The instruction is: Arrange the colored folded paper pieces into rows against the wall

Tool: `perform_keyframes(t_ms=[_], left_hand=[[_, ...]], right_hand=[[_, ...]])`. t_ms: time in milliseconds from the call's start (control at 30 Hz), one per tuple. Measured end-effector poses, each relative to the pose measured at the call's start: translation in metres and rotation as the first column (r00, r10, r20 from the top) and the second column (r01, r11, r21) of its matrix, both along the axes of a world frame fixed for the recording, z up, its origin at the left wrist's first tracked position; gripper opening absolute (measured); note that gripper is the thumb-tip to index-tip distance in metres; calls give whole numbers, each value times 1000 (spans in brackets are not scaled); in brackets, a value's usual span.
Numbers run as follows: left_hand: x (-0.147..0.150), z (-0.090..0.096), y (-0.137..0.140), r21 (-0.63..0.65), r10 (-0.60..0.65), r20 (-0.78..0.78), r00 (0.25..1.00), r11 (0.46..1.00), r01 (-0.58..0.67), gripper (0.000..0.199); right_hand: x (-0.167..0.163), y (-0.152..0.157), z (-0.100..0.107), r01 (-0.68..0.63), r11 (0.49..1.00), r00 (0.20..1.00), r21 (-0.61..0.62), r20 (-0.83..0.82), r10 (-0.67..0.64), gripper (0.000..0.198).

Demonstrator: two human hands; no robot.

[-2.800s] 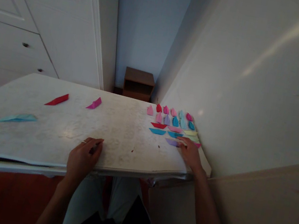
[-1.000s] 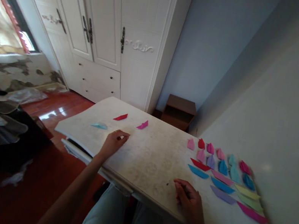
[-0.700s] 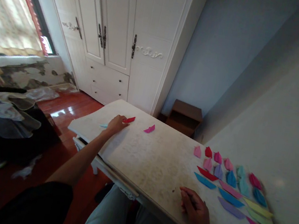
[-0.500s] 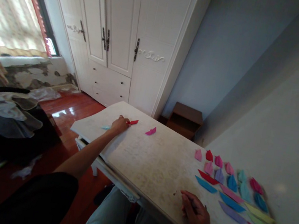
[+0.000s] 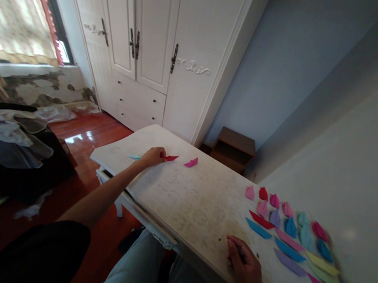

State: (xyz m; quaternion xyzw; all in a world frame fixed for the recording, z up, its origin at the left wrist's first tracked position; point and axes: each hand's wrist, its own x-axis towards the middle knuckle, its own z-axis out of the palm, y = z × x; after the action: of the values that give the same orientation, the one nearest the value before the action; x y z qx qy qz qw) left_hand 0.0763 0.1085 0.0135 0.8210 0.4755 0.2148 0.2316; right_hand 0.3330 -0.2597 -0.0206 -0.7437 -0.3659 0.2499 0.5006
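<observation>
My left hand (image 5: 153,156) reaches over the far left part of the table, its fingers closed on one end of a red folded-paper boat (image 5: 171,158). Just right of it lies a magenta paper boat (image 5: 191,162), apart from the red one. A light blue paper piece (image 5: 134,156) sits to the left, partly covered by my left hand. Near the table's front edge, my right hand (image 5: 244,264) rests with curled fingers, and nothing shows in them. A small dark spot (image 5: 219,239) is on the tabletop beside its fingertips.
The white patterned table (image 5: 196,201) bears several folded-paper boats (image 5: 290,250) and several smaller folded pieces (image 5: 274,200) in rows at its right. Behind stand a white wardrobe (image 5: 202,26) and a brown open cabinet (image 5: 235,142). Clothes (image 5: 3,133) are heaped at left.
My left hand has shifted the red paper boat slightly right and down, toward the magenta one. The view has tilted a little; my right hand keeps its pose.
</observation>
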Motion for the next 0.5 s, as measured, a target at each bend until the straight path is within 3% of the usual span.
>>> perform_keyframes(t_ms=[233,267,400,500], left_hand=[[13,35,-59,-90,-137,274,952,982,167,31],[18,42,-70,-146,-134,400,907,967,207,32],[53,64,-118,-307,-161,636,755,845,439,36],[89,77,-160,-368,-237,688,685,700,612,38]], right_hand=[[-2,1,-1,-51,998,998,29,39,50,53],[-2,1,-1,-57,998,998,33,43,55,52],[-4,2,-2,-82,995,994,64,73,77,44],[-5,3,-2,-100,991,991,92,100,91,38]])
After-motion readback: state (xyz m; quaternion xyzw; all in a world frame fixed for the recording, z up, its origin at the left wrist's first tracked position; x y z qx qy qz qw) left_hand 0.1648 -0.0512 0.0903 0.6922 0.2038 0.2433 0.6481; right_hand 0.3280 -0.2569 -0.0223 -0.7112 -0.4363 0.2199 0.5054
